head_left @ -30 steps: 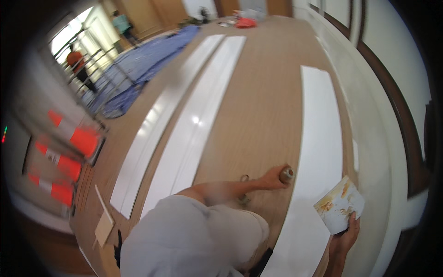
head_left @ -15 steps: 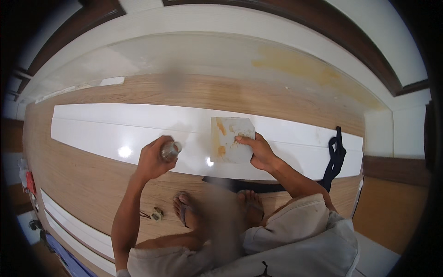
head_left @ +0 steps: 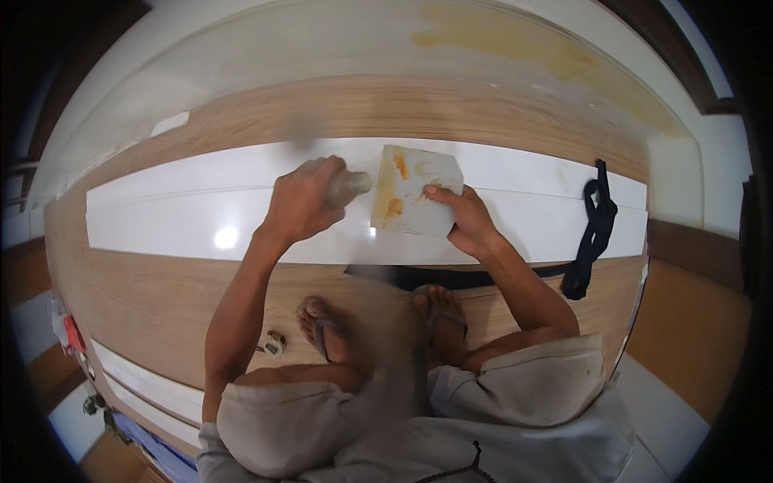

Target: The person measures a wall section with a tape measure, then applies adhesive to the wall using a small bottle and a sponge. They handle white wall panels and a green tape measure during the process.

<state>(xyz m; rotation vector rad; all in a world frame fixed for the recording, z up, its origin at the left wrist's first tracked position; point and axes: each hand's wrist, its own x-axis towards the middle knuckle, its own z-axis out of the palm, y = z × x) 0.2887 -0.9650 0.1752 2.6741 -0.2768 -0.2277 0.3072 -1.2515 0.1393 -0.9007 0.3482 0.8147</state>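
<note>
My left hand (head_left: 304,200) is wrapped round a small clear glass bottle (head_left: 348,188), tilted sideways with its mouth toward the square grey board. That board (head_left: 412,211) has orange and yellow stains on it, and my right hand (head_left: 472,221) grips its right edge with the thumb on top. A narrow gap separates the bottle's mouth from the board's left edge. Under both hands lies a long glossy white panel (head_left: 169,221) on the wood-patterned floor. What is inside the bottle cannot be made out.
A dark cloth strap (head_left: 594,233) lies across the panel's right end and runs toward my feet. A small tape measure (head_left: 274,344) sits on the floor beside my left foot. More white strips (head_left: 145,378) lie at the lower left. A yellow-stained pale wall (head_left: 515,44) stands beyond.
My left hand has turned the bottle from mouth-up to sideways and brought it closer to the board. The board is now slightly tilted, and the whole view has shifted.
</note>
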